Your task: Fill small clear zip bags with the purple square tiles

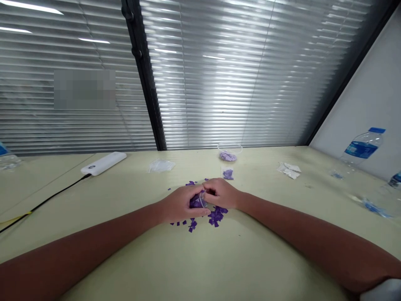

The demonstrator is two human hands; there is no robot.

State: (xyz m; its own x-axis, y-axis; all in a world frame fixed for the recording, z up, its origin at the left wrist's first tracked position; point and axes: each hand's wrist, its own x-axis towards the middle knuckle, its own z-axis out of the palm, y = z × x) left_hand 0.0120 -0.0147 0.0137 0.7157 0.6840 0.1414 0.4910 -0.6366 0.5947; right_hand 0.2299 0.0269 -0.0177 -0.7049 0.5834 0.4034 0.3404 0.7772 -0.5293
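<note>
Between your closely pressed left hand [180, 205] and right hand [221, 193], fingers pinch what looks like a clear bag [198, 201], above loose purple squares [216, 216]; the next move calls for a steady pinch.

Lone head-worn camera faces 12 o'clock over table [266, 251] toward window blinds [219, 83]; left hand [181, 205], right hand [222, 193] close, below centre.

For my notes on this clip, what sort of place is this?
Probably an office or meeting room: a long pale table, slatted blinds behind a glass partition, and a plastic water bottle and white power bank on the table.
</note>
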